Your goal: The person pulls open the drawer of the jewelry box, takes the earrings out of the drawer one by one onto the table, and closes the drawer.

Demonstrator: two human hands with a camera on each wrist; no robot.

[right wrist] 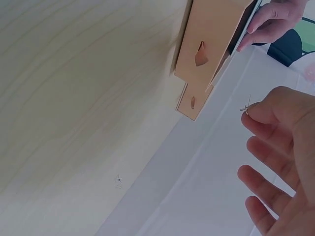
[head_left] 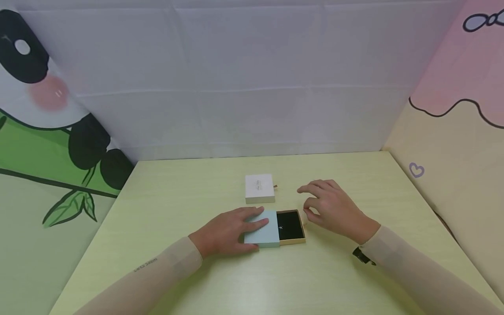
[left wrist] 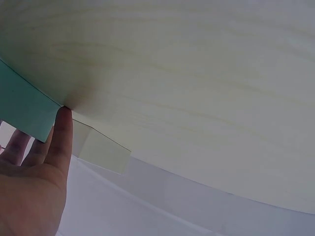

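The right hand (head_left: pixel 332 208) pinches a tiny metallic trinket (right wrist: pixel 245 108) just right of the black-lined tray (head_left: pixel 291 227), which juts rightward from the pale-blue sleeve (head_left: pixel 269 236) that the left hand (head_left: pixel 230 229) clasps with spread fingers

- Left sleeve (head_left: pixel 161 278): long, beige, reaching the wrist; small dark lettering (head_left: pixel 145 264) runs along the forearm.
- Right sleeve (head_left: pixel 417 271): long, same beige.
- Black strap-like piece (head_left: pixel 363 256) beside the right cuff.
- Left hand (head_left: pixel 230 229), right hand (head_left: pixel 336 212): bare.
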